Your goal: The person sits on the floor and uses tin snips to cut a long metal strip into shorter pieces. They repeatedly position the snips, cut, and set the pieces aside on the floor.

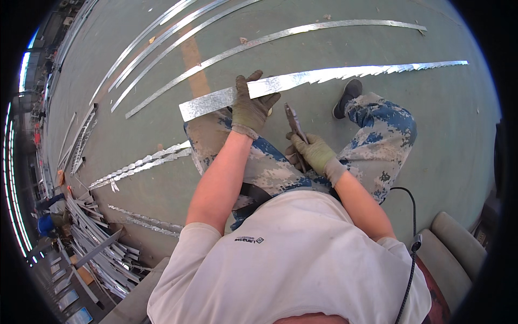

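Note:
My left hand [247, 110], in an olive work glove, is closed on a long shiny sheet-metal strip [208, 102] near its wide left end. The strip lies across above my knees and reaches far to the right. Along its near edge, the right part is cut into a row of slanted teeth. My right hand [316, 153], also gloved, grips a pair of tin snips [293, 119] in front of my lap. Their blades point up and away, apart from the strip. The glove hides most of the handles.
Beyond my strip, several plain metal strips [216, 58] lie on the green floor [458, 124]. Notched strips [143, 162] lie at the left. A heap of metal offcuts [102, 243] sits at lower left, with a person in blue [47, 224] beside it. A black cable [413, 216] hangs at my right.

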The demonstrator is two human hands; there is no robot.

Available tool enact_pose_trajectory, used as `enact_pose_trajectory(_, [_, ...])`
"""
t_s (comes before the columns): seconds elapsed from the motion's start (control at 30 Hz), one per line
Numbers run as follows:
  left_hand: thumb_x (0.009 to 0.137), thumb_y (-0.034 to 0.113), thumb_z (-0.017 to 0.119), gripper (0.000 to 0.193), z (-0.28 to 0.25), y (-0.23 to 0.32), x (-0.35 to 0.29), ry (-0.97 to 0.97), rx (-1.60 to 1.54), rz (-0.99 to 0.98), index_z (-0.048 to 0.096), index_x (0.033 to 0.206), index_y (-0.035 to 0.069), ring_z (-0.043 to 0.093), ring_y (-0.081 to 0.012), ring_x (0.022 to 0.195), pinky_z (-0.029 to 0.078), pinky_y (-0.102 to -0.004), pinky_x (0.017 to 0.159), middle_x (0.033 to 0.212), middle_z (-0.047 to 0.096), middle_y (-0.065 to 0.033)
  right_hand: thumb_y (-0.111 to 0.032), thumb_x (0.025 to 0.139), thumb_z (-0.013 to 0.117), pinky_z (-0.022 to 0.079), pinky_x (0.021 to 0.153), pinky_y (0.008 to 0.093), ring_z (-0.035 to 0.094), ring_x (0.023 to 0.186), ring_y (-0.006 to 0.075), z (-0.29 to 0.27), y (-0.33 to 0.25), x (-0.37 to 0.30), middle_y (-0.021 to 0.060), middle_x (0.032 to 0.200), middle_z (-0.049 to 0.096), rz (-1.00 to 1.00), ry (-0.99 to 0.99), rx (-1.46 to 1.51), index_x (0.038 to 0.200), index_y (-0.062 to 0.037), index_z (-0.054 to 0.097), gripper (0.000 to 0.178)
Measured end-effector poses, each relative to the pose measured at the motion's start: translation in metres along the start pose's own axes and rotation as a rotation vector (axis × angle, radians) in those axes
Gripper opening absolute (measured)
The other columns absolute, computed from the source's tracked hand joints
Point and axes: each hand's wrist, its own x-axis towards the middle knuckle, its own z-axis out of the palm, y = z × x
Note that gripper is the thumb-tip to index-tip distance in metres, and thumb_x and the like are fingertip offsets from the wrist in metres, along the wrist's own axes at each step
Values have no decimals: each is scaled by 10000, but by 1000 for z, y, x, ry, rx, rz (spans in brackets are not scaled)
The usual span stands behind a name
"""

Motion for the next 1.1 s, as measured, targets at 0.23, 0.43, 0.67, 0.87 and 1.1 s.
enact_pose_trajectory(0.23, [1027,624,495,694,-2,-3,-1,2,-24,37,539,1369,23,612,-421,1261,512,-591,1081,1361,598,-269,-418,1048,600,535,591,336,629,710,152,-3,2,28,80,972,690,-62,-41,-17,1258,-46,596,427])
enact_pose_trajectory(0.43, [1032,578,524,671,-2,-5,-3,-12,-71,45,523,1369,-2,597,-443,1275,513,-608,1086,1360,587,-299,-414,1047,603,538,598,336,636,717,150,-4,5,42,73,975,699,-72,-53,27,1279,-56,606,427])
enact_pose_trajectory(0.67, [1037,567,521,660,-4,-5,-3,6,-84,45,529,1361,-8,583,-449,1293,496,-620,1104,1362,583,-304,-407,1041,614,526,584,321,630,691,139,-5,-5,40,66,949,707,-97,-26,-64,1250,-68,643,399])
enact_pose_trajectory(0.87, [1040,560,521,651,-5,-6,-2,25,-83,43,534,1360,-7,582,-449,1293,492,-620,1109,1362,580,-303,-443,1020,638,486,532,305,594,615,121,-9,-3,46,42,864,690,-102,-2,-117,1232,-69,658,430])
enact_pose_trajectory(1.1, [1047,555,507,642,-4,-6,-3,41,-79,39,536,1360,-5,581,-450,1293,485,-622,1115,1354,586,-301,-479,1005,635,486,541,308,581,584,129,-7,-12,41,44,823,681,-8,32,-90,1211,-53,674,475])
